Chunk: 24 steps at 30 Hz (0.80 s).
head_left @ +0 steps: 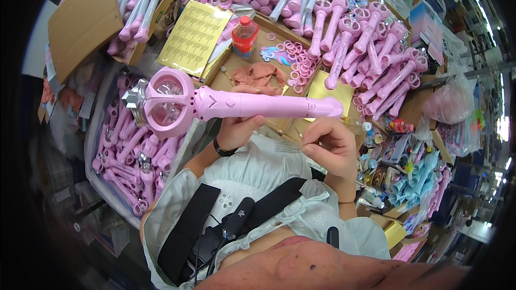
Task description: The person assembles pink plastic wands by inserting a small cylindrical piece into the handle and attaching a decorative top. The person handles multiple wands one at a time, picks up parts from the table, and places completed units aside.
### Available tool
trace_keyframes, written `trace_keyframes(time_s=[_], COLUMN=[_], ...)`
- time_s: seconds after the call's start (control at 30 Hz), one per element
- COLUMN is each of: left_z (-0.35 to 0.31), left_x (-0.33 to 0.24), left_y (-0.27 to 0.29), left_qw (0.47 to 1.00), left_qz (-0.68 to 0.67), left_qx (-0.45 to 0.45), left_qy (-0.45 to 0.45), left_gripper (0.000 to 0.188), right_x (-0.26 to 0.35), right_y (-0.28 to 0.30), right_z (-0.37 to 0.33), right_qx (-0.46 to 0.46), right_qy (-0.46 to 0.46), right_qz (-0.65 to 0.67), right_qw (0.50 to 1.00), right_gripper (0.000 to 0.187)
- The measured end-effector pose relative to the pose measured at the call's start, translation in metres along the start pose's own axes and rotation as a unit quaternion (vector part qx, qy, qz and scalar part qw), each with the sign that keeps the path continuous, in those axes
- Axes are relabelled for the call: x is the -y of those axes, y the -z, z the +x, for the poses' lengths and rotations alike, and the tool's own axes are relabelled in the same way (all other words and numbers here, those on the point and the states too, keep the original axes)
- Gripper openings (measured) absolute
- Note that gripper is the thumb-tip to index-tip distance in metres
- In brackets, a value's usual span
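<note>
A pink toy wand [252, 106] lies level across the middle of the view, its clear globe head with a silver tip to the left and its handle end to the right. My left hand [239, 130] is closed around the handle from below, and part of its fingers is hidden behind it. Just below the handle end, my right hand [332, 147] is pinched, apart from the wand. A thin, pale stick-like thing [299, 134] shows at its fingertips, too small to make out clearly. Peach-coloured cloth [259, 74] and a yellow sheet [330, 92] lie behind the wand.
A bin [105, 196] of pink wands stands at the left. Pink rings [302, 64], a red-capped bottle [245, 36] and a yellow printed sheet [194, 36] lie beyond the wand. More wands [371, 48] are heaped at the far right; light-blue parts [416, 180] lie nearer.
</note>
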<state>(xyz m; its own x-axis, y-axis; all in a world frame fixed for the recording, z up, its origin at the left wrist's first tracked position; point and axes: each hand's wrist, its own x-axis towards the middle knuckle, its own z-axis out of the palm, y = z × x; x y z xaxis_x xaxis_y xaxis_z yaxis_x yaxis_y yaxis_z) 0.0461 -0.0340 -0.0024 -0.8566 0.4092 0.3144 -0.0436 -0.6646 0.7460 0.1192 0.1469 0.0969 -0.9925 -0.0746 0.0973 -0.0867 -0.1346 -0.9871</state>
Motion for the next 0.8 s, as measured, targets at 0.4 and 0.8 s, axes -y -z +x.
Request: trace_keyframes(time_s=[0.4, 0.8], left_z=[0.038, 0.042], left_x=[0.017, 0.007], left_y=[-0.005, 0.009], left_qw=[0.994, 0.993], left_qz=[0.059, 0.047], left_qx=[0.09, 0.101], left_qy=[-0.025, -0.047], left_gripper=[0.041, 0.043], right_x=[-0.016, -0.014], right_y=[-0.015, -0.015], right_z=[0.014, 0.016], right_qx=[-0.171, -0.294], right_qy=[0.037, 0.066], right_qz=[-0.249, 0.001], right_qw=[0.953, 0.953], right_gripper=[0.01, 0.01])
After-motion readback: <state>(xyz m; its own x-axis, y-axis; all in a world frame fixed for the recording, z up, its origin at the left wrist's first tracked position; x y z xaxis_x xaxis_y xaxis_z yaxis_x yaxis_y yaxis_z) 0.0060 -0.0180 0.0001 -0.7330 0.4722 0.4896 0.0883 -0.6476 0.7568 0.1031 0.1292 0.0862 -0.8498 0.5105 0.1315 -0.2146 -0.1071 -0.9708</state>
